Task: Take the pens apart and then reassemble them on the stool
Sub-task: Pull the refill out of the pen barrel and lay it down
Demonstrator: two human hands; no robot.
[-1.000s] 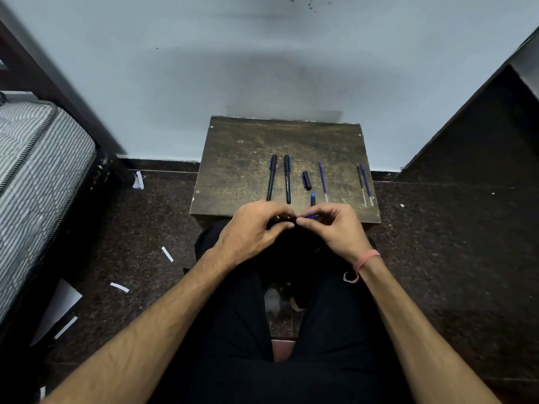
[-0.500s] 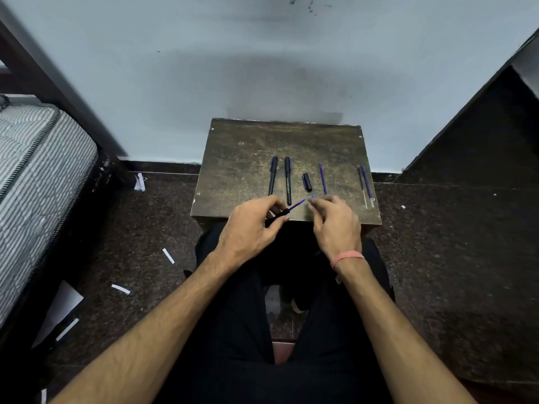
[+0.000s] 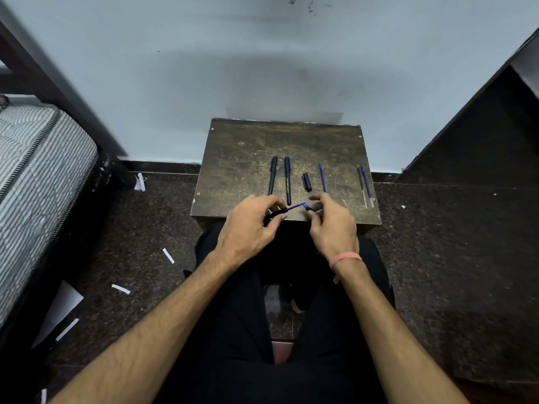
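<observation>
A dark wooden stool [image 3: 248, 158] stands against the wall. On it lie two capped dark pens [image 3: 273, 174] [image 3: 288, 179], a loose pen cap [image 3: 306, 181], a blue refill [image 3: 322, 177], and a thin pair of refills [image 3: 365, 185] at the right edge. My left hand [image 3: 250, 225] grips a black pen barrel [image 3: 277, 212] over the stool's near edge, with a blue refill [image 3: 296, 206] sticking out of it toward the right. My right hand [image 3: 332, 225] pinches a small blue tip piece [image 3: 308, 207] at the refill's end.
A striped mattress [image 3: 38, 170] on a dark bed frame fills the left. Paper scraps [image 3: 168, 255] lie on the dark speckled floor. A dark panel [image 3: 481, 141] rises at the right. My black-trousered legs sit under the hands.
Both hands rose from my lap to the stool's near edge. The blue refill has come out of the barrel, and my right hand has drawn slightly to the right.
</observation>
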